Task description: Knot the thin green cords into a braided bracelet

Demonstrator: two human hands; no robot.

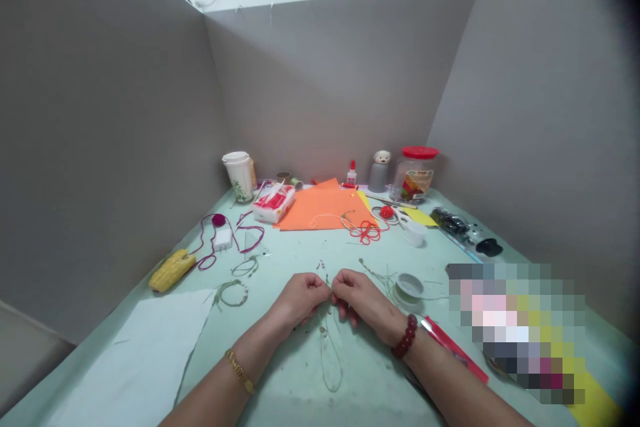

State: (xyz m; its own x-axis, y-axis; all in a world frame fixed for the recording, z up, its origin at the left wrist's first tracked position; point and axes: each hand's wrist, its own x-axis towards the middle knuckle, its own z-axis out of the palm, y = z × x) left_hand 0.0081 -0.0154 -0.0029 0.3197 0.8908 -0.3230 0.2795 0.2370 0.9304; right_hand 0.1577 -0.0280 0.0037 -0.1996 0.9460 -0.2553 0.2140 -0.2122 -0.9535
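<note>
Here we go: left hand [300, 300] and right hand [363, 303] are together at the fingertips, pinched on a thin green cord [331, 363] that loops down onto the counter [380, 380]. Light and limp, it looks best held close to that pinch. A small spool [409, 289] sits just beside the right hand.

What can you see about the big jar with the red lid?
It is a clear jar, and I cannot tell whether it is glass or plastic. Its red lid is on, and a colourful label covers part of the front. What is inside is hard to tell. It stands upright at the far end of the pale green table, near the grey back wall, just right of a grey container with a white animal-shaped top.
</note>
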